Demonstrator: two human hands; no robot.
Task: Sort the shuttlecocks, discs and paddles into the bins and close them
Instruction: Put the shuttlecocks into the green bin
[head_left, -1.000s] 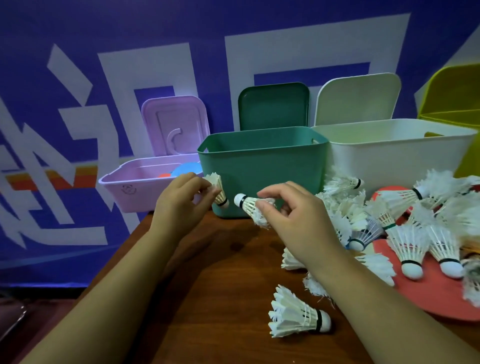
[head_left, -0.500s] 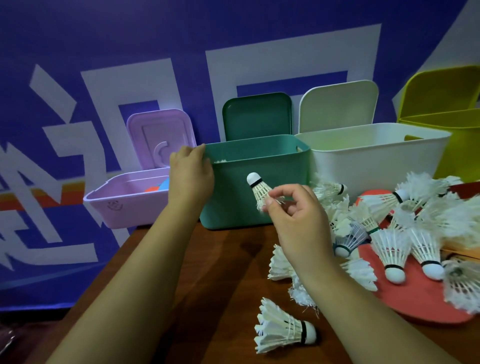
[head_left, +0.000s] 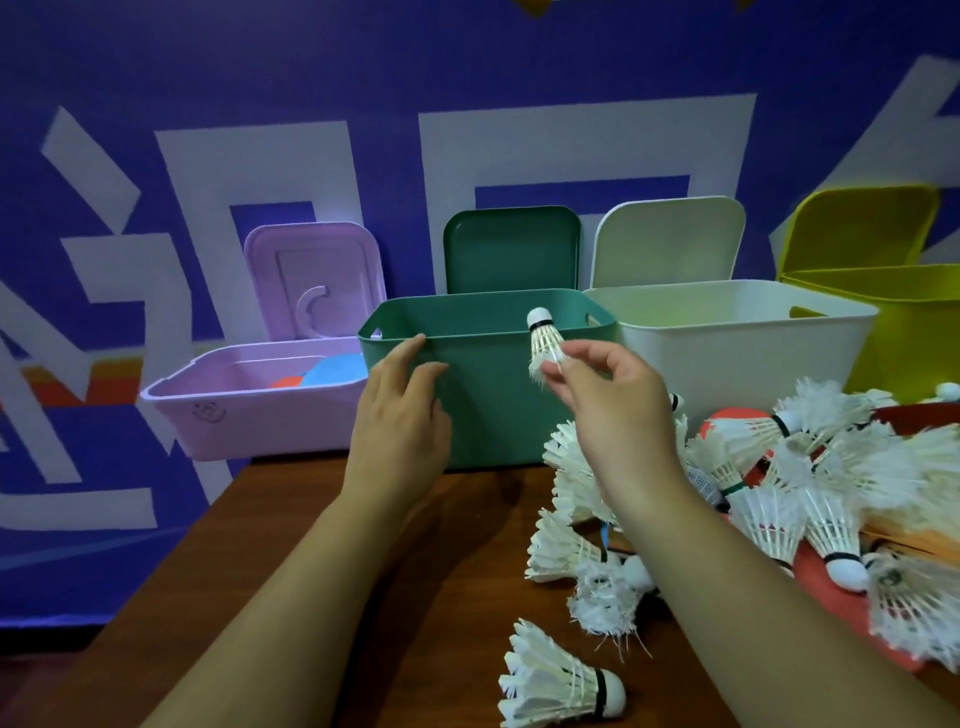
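Observation:
My right hand (head_left: 613, 400) pinches a white shuttlecock (head_left: 543, 340) by its feathers, cork end up, at the front rim of the green bin (head_left: 483, 322). My left hand (head_left: 400, 415) is empty, fingers relaxed, in front of the green bin's front wall near its left corner. A pile of several shuttlecocks (head_left: 810, 467) lies on the table to the right, partly on a red paddle (head_left: 841, 587). One shuttlecock (head_left: 558, 686) lies alone near the front. The purple bin (head_left: 249, 410) holds blue and red discs (head_left: 332, 370).
A white bin (head_left: 737, 338) and a yellow bin (head_left: 914, 322) stand right of the green one. All four lids are raised against the blue wall. The purple bin overhangs the wooden table's (head_left: 415, 571) left edge.
My left hand let go of its shuttlecock over the green bin and came down in front of the bin, empty. My right hand raised its shuttlecock to the bin's rim.

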